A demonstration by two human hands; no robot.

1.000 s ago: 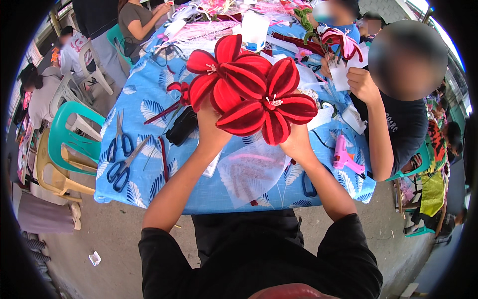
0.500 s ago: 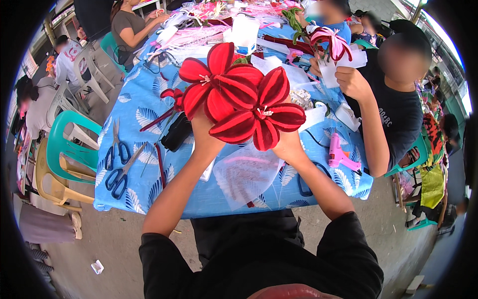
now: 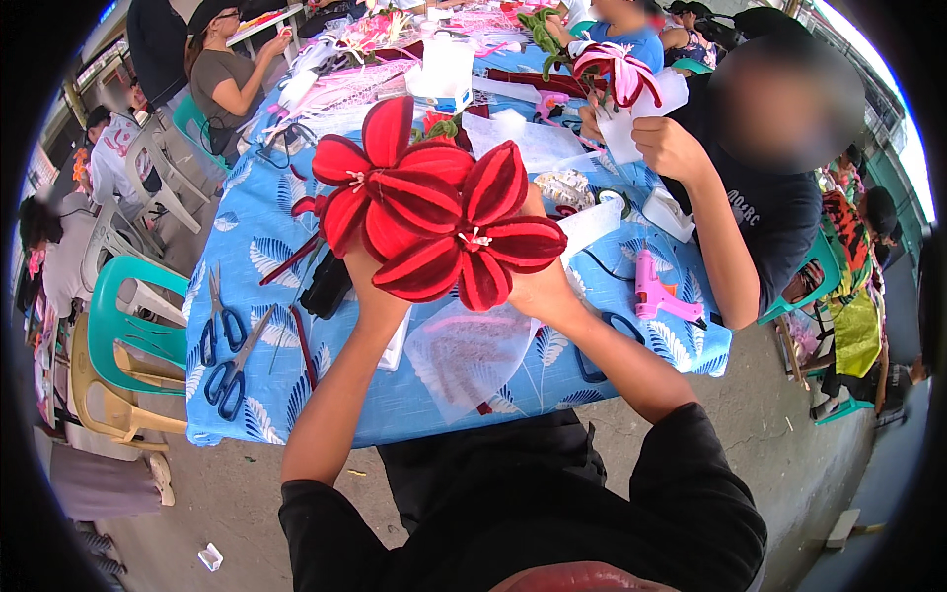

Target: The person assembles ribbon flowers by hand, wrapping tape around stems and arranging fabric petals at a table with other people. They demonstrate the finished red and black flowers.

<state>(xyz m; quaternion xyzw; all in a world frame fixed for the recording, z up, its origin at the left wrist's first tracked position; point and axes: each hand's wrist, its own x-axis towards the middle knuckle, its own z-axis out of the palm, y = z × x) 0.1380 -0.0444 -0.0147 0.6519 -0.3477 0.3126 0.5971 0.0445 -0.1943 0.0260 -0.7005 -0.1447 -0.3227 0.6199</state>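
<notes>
Two large red fuzzy artificial flowers, the left one [image 3: 402, 178] and the lower right one [image 3: 475, 240], are held up over the near part of the table. Both have dark-edged petals and small pale stamens. My left hand [image 3: 371, 284] is closed beneath the left flower, its fingers hidden by petals. From the other side, my right hand [image 3: 538, 294] grips below the right flower; its fingertips are also covered. Stems and whatever joins the flowers are out of sight. Under them, a sheer white sheet [image 3: 464, 360] lies on the blue leaf-patterned tablecloth [image 3: 370, 419].
Two pairs of scissors, the upper [image 3: 225, 321] and lower [image 3: 232, 375], lie at left beside a dark red strip [image 3: 304, 345]. A pink glue gun [image 3: 659, 291] rests at right, near a co-worker's arm [image 3: 725, 237]. A green chair [image 3: 133, 306] stands left of the table.
The red flowers and both hands have shifted a little left, and the view has turned slightly. My grip looks the same. At right, the co-worker still holds a pink-and-red flower and white paper.
</notes>
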